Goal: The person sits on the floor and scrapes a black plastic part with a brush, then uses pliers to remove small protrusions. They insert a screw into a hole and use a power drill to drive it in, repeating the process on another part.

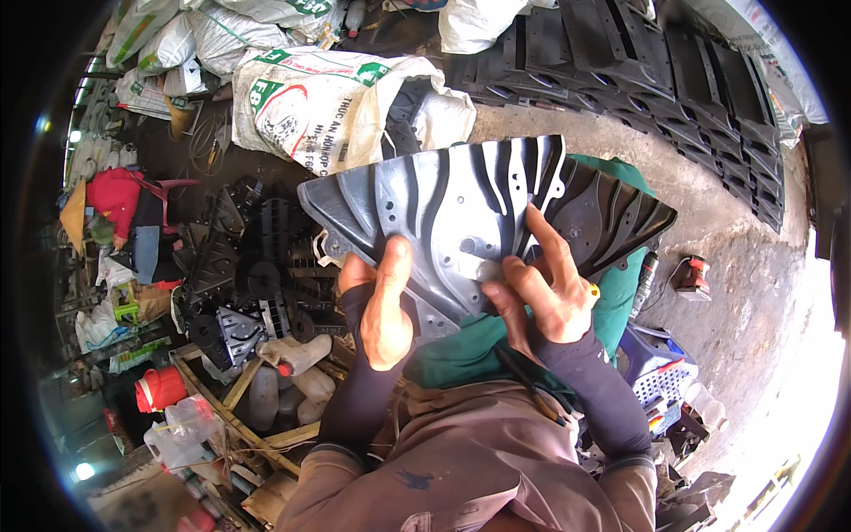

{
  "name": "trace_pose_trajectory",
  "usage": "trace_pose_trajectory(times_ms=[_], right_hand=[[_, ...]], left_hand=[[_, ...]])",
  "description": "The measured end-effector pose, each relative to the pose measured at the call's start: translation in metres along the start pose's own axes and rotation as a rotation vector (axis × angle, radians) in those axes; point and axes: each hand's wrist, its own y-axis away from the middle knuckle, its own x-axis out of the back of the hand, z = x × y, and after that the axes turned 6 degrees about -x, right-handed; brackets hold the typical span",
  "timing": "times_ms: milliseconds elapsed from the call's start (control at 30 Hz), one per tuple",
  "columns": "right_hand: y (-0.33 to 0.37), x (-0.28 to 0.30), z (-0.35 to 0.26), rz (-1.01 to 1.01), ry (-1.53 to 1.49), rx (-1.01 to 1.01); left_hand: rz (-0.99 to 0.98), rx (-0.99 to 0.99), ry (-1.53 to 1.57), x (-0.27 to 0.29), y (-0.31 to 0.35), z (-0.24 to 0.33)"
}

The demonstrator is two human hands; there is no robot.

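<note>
A large grey, fan-shaped plastic panel with wavy ribs, slots and small holes is tilted up in front of me, above my lap. My left hand grips its lower left edge, thumb lying on the face and fingers partly behind it. Over the lower right of the panel is my right hand, its index finger stretched against the ribs. The thumb and another finger come together beside a small pale patch or piece, too unclear to name. A darker ribbed panel shows under the right side, across my green-clad leg.
White woven sacks stand ahead, one open with dark parts inside. Stacked black panels line the far right. Dark parts pile up at left near a wooden crate. A power tool and blue basket are at right. Another person sits far left.
</note>
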Motion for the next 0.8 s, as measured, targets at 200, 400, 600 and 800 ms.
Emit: trace_pose_trajectory(times_ms=[200,400,600,800], right_hand=[[-0.008,0.007,0.008,0.153,-0.089,0.026],[0.007,0.013,0.003,-0.045,-0.099,-0.047],[0.004,0.011,0.005,-0.012,-0.092,-0.018],[0.005,0.012,0.005,-0.043,-0.098,-0.005]], left_hand=[[0.041,-0.027,-0.033,-0.015,0.016,0.010],[-0.001,-0.143,-0.205,-0.005,0.003,0.006],[-0.026,-0.122,-0.234,-0.005,0.001,0.003],[-0.036,-0.050,-0.067,-0.007,-0.002,0.005]])
